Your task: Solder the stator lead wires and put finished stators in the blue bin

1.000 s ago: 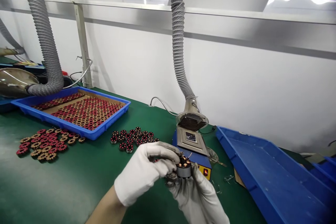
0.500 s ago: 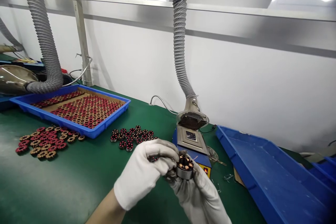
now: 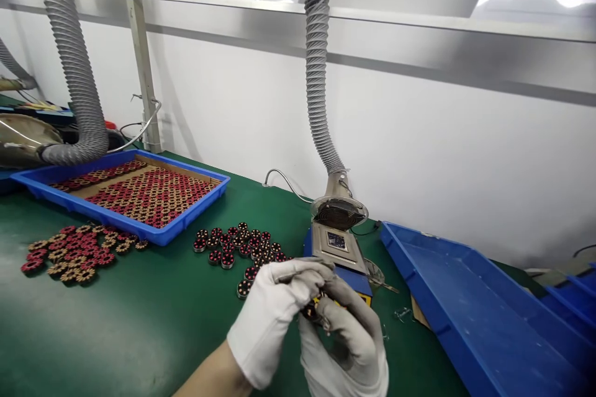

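My left hand [image 3: 274,310], in a white glove with greyed fingertips, has its fingers closed on a small round motor stator [image 3: 310,310]. My right hand [image 3: 349,335], gloved the same way, curls around the stator from the other side, thumb and fingers bent over it. Most of the stator is covered by the gloves; only a dark part with copper-coloured spots shows. Just left of the hands is a cluster of metal-ringed stators [image 3: 227,260] with red or tan faces. A blue solder pot [image 3: 336,239] with a square metal top stands behind them.
A blue tray [image 3: 161,232] of red and tan flower-shaped cores stands at the left, with a loose pile of such cores [image 3: 77,254] before it. A larger blue tray [image 3: 470,298] lies at right. A grey duct [image 3: 317,68] hangs over the solder pot.
My right hand has turned and its fingers have folded over the stator, which is now mostly hidden. My left hand has shifted slightly right and down, uncovering more of the stator cluster.
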Demonstrator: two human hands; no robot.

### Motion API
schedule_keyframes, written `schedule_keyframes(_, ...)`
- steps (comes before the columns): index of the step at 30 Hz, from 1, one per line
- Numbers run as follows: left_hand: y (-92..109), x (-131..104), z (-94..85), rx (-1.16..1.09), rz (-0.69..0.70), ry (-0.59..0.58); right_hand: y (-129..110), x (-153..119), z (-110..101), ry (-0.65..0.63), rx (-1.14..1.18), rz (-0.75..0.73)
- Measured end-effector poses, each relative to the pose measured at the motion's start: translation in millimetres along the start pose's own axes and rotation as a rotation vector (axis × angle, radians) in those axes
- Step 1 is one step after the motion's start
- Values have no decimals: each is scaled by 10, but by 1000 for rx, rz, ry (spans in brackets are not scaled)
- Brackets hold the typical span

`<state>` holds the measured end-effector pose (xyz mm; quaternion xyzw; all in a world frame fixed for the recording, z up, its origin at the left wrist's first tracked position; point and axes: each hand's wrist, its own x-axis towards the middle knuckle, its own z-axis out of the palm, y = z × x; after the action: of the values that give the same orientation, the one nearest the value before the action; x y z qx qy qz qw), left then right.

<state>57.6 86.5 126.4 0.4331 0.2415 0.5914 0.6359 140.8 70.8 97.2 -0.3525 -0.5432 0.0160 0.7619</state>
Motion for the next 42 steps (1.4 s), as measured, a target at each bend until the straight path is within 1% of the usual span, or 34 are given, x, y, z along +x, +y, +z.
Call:
schedule_keyframes(3, -27, -12, -31, -109, 190, 157, 43, 45, -26, 62, -44, -46)
schedule_keyframes(4, -7, -7, -49, -113, 229, 186, 60, 65, -40, 78, -58, -79)
schedule_keyframes(5, 20, 3, -63, -101, 226, 180, 77, 81, -54, 71, -64, -123)
schedule_keyframes(6, 48, 14, -68, -73, 182, 147, 94, 91, -67, 53, -61, -166)
schedule_keyframes(8, 80, 31, -54, 26, 32, 76, 127, 85, -84, 16, -64, -196)
schedule_keyframes(9, 78, 36, -39, 67, -27, 58, 142, 72, -87, 8, -66, -209)
schedule_keyframes(10, 66, 37, -25, 83, -41, 74, 155, 56, -88, 0, -71, -223)
schedule_keyframes(12, 26, 35, -14, 66, 46, 153, 173, 27, -86, -9, -78, -248)
schedule_keyframes(14, 4, 31, -33, -15, 193, 197, 177, 10, -84, -18, -64, -257)
schedule_keyframes(15, 10, 28, -49, -49, 250, 207, 174, 7, -84, -26, -58, -244)
schedule_keyframes(16, 28, 25, -66, -65, 278, 201, 170, 6, -84, -30, -56, -232)
schedule_keyframes(17, 53, 21, -79, -74, 273, 178, 164, 6, -84, -30, -54, -219)
schedule_keyframes(18, 82, 16, -88, -72, 232, 149, 159, 5, -82, -29, -54, -210)
schedule_keyframes(20, 132, 4, -87, -35, 103, 79, 152, 1, -75, -28, -50, -205)
schedule_keyframes(22, 149, -5, -72, -12, 27, 52, 151, -7, -63, -26, -36, -212)
schedule_keyframes(24, 137, -5, -61, 7, 9, 65, 152, -17, -52, -40, -22, -221)
schedule_keyframes(26, 120, 5, -62, 14, 23, 94, 151, -27, -47, -66, -20, -213)
schedule_keyframes(29, 138, 21, -79, -31, 119, 165, 140, -37, -53, -98, -38, -175)
schedule_keyframes(31, 176, 18, -81, -57, 144, 171, 130, -41, -58, -108, -46, -155)
schedule_keyframes(34, 205, 5, -60, -8, 25, 125, 126, -54, -58, -114, -44, -141)
schedule_keyframes(36, 186, 12, -51, 29, -25, 132, 130, -68, -53, -119, -39, -110)
schedule_keyframes(37, 173, 24, -55, 32, -11, 151, 131, -75, -50, -125, -30, -89)
schedule_keyframes(39, 163, 57, -86, -5, 80, 196, 126, -82, -50, -150, 4, -34)
schedule_keyframes(40, 172, 68, -116, -42, 144, 235, 121, -80, -55, -167, 30, -6)
schedule_keyframes(42, 211, 47, -212, -102, 278, 350, 114, -54, -85, -188, 83, 75)
